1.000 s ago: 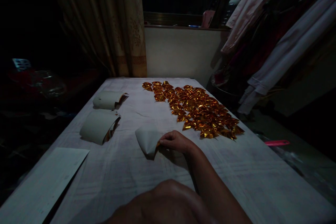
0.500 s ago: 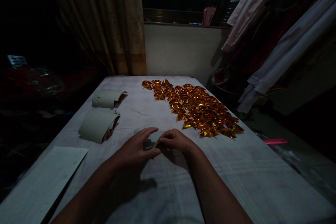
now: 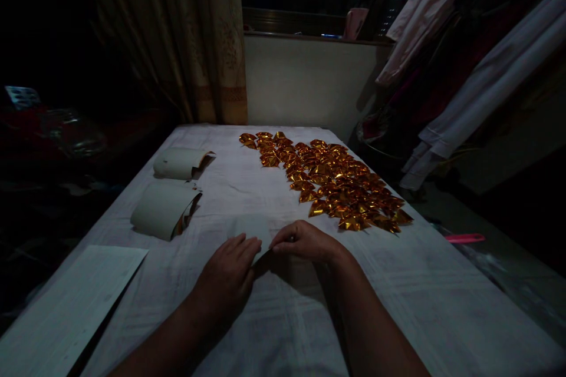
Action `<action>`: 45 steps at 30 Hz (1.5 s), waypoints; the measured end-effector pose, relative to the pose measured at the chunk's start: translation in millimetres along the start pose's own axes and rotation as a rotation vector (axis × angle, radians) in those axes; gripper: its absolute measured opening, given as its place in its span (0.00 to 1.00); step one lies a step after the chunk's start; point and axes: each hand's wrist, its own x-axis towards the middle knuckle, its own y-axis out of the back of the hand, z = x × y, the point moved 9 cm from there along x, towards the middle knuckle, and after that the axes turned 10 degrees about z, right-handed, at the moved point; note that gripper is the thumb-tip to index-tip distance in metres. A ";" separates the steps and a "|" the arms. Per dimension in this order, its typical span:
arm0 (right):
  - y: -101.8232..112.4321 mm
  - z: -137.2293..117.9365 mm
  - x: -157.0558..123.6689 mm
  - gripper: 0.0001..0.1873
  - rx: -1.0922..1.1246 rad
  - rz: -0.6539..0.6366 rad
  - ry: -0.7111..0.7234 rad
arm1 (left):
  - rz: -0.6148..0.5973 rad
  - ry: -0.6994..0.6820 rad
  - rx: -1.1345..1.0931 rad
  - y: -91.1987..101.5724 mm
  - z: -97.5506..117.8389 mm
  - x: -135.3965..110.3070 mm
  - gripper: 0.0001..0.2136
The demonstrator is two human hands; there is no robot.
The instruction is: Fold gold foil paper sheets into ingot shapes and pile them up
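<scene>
We see the left hand [image 3: 230, 274] pressing flat on the pale paper sheet [image 3: 253, 228] on the table [image 3: 442, 294] while the right hand [image 3: 305, 241] pinches its near edge, gold folded pieces [image 3: 336, 185] just beyond.

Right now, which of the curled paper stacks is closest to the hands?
The nearer curled stack, lower of the two, sits closest to the left hand; the other stack lies farther up the table.
</scene>
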 end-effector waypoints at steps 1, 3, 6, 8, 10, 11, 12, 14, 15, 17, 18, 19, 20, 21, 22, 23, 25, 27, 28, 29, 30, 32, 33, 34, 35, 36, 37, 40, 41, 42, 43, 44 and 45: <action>-0.5 -3.0 -0.6 0.14 -0.018 0.003 0.015 | -0.007 -0.010 -0.001 0.0 0.5 -3.0 0.25; -0.2 -13.3 -1.9 0.10 -0.068 0.032 0.088 | -0.013 -0.013 0.002 -0.2 0.7 -8.7 0.29; -0.6 -24.9 -4.7 0.06 -0.137 0.057 0.162 | -0.012 0.003 0.018 -2.3 -1.6 -15.9 0.33; -0.6 -23.3 -5.6 0.06 -0.163 0.059 0.124 | -0.007 0.009 0.030 -4.3 -4.0 -19.6 0.34; 0.3 -22.1 -6.3 0.06 -0.203 0.063 0.104 | -0.001 0.013 0.035 -5.5 -6.7 -21.7 0.32; 0.6 -23.1 -6.8 0.05 -0.234 0.063 0.116 | 0.002 0.020 0.029 -5.3 -8.1 -21.9 0.31; 0.8 -24.3 -7.2 0.05 -0.269 0.064 0.130 | -0.002 0.032 0.017 -4.6 -9.5 -21.2 0.30; 2.1 -23.6 -7.8 0.06 -0.331 0.071 0.119 | -0.029 0.082 -0.030 -1.7 -12.5 -17.3 0.26; 3.4 -21.9 -8.0 0.07 -0.353 0.079 0.094 | -0.054 0.124 -0.064 0.2 -14.5 -14.2 0.24; 6.9 -18.6 -8.3 0.08 -0.374 0.106 0.042 | -0.127 0.240 -0.149 3.3 -19.6 -7.3 0.18; 8.1 -17.9 -8.0 0.08 -0.377 0.118 0.028 | -0.179 0.325 -0.191 3.3 -24.1 -4.8 0.15; 8.9 -18.0 -6.9 0.09 -0.379 0.130 0.023 | -0.243 0.381 -0.229 2.0 -26.1 -2.5 0.15; 10.0 -18.0 -4.9 0.09 -0.388 0.147 0.022 | -0.273 0.420 -0.235 2.8 -28.6 0.8 0.16; 11.6 -17.6 -1.8 0.09 -0.409 0.171 0.018 | -0.274 0.452 -0.219 5.4 -32.3 5.1 0.16; 13.3 -16.7 2.3 0.09 -0.438 0.199 0.013 | -0.274 0.482 -0.205 6.8 -36.5 9.0 0.16; 15.4 -15.5 7.3 0.09 -0.478 0.231 0.005 | -0.263 0.512 -0.192 8.2 -41.3 13.0 0.15; 19.5 -12.6 18.8 0.10 -0.538 0.298 -0.012 | -0.243 0.565 -0.168 9.1 -51.1 20.5 0.13; 21.5 -9.9 29.9 0.09 -0.589 0.345 -0.026 | -0.250 0.596 -0.128 7.1 -59.4 26.9 0.11; 21.5 -9.0 34.5 0.09 -0.615 0.359 -0.031 | -0.260 0.597 -0.097 5.6 -62.6 29.9 0.10; 21.3 -8.5 38.0 0.09 -0.640 0.372 -0.035 | -0.269 0.590 -0.061 4.1 -65.1 32.8 0.10; 21.1 -8.3 40.4 0.09 -0.665 0.387 -0.040 | -0.273 0.577 -0.028 2.6 -67.0 35.4 0.09; 21.2 -8.7 42.2 0.11 -0.711 0.422 -0.053 | -0.262 0.547 0.022 0.1 -69.6 39.8 0.08; 21.3 -9.0 42.2 0.12 -0.732 0.439 -0.059 | -0.254 0.534 0.041 -1.1 -70.5 41.1 0.08; 21.2 -9.3 41.9 0.12 -0.753 0.449 -0.064 | -0.249 0.521 0.059 -2.6 -71.2 41.7 0.07; 20.6 -9.4 41.7 0.12 -0.772 0.453 -0.068 | -0.247 0.508 0.075 -4.0 -71.6 42.0 0.07; 19.9 -9.4 41.6 0.11 -0.788 0.451 -0.072 | -0.244 0.494 0.094 -5.1 -71.6 42.1 0.06; 19.2 -9.1 41.8 0.11 -0.802 0.445 -0.075 | -0.242 0.480 0.110 -5.9 -71.4 42.0 0.06; 18.5 -8.3 43.0 0.10 -0.828 0.433 -0.086 | -0.242 0.464 0.126 -7.1 -71.6 41.7 0.05; 18.5 -8.1 43.4 0.10 -0.831 0.431 -0.089 | -0.246 0.469 0.121 -7.3 -72.4 41.6 0.04; 18.4 -7.9 43.8 0.10 -0.833 0.427 -0.093 | -0.252 0.475 0.113 -7.5 -73.2 41.8 0.04; 18.3 -7.6 43.9 0.10 -0.834 0.424 -0.097 | -0.258 0.480 0.104 -7.7 -74.3 42.2 0.04; 18.3 -7.2 43.9 0.09 -0.835 0.421 -0.101 | -0.264 0.482 0.093 -7.9 -75.4 42.9 0.05; 18.4 -6.9 43.7 0.09 -0.834 0.420 -0.103 | -0.269 0.483 0.082 -8.1 -76.6 43.6 0.05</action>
